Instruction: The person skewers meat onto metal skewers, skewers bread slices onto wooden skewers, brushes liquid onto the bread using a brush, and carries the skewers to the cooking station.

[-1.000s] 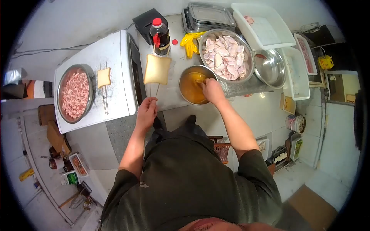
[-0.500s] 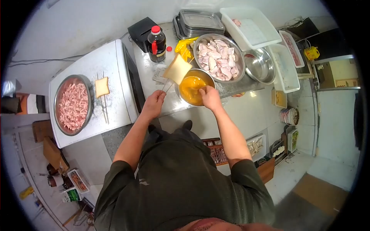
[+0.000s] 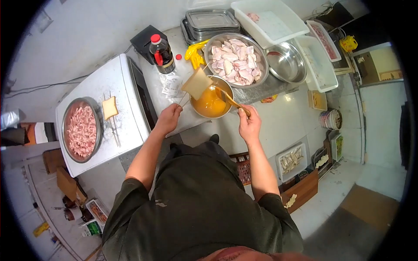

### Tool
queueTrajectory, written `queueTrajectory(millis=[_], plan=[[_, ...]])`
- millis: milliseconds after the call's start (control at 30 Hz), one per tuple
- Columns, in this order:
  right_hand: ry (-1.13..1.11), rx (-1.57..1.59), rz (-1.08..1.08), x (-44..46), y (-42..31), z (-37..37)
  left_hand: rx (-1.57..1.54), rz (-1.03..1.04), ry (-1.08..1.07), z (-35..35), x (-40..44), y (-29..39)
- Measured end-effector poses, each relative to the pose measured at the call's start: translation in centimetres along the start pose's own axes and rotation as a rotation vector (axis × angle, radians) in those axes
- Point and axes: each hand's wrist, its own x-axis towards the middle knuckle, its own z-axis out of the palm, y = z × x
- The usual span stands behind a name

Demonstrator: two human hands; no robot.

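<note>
My left hand is closed around the ends of thin skewers that carry a square slice of bread, tilted over the bowl's left side. In my right hand is a brush with a wooden handle; its head is at the bread's right edge, its bristles hard to make out. Below both, a metal bowl holds an orange-yellow liquid that looks like beaten egg. Another skewered bread slice lies on the white surface at the left.
Left stands a bowl of pink meat strips. Behind the liquid are a basin of raw chicken pieces, an empty metal bowl, a dark bottle with a red cap, a yellow bag, stacked trays and white tubs.
My right hand has drawn back from the bowl, bringing the brush up out of the liquid to the bread. The bread has tilted, and the whole view has shifted slightly.
</note>
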Motion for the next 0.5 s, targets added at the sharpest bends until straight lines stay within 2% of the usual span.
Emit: queueTrajectory(millis=[233, 300, 400, 467, 500], plan=[[0.032, -0.081, -0.144, 1.3, -1.6, 0.1, 0.053, 0.111, 0.003, 0.8, -0.7, 1.0], [-0.008, -0.133, -0.222, 1.6, -1.5, 0.7, 0.080, 0.078, -0.042, 0.8, -1.0, 2.2], [-0.117, -0.164, -0.279, 0.7, -1.6, 2.1, 0.087, 0.138, -0.080, 1.3, -0.2, 1.6], [-0.178, -0.169, -0.351, -0.5, -1.6, 2.9, 0.128, 0.137, -0.058, 1.3, 0.4, 1.5], [-0.226, -0.147, -0.319, -1.0, -1.7, 2.9, 0.147, 0.137, -0.044, 1.2, 0.8, 1.5]])
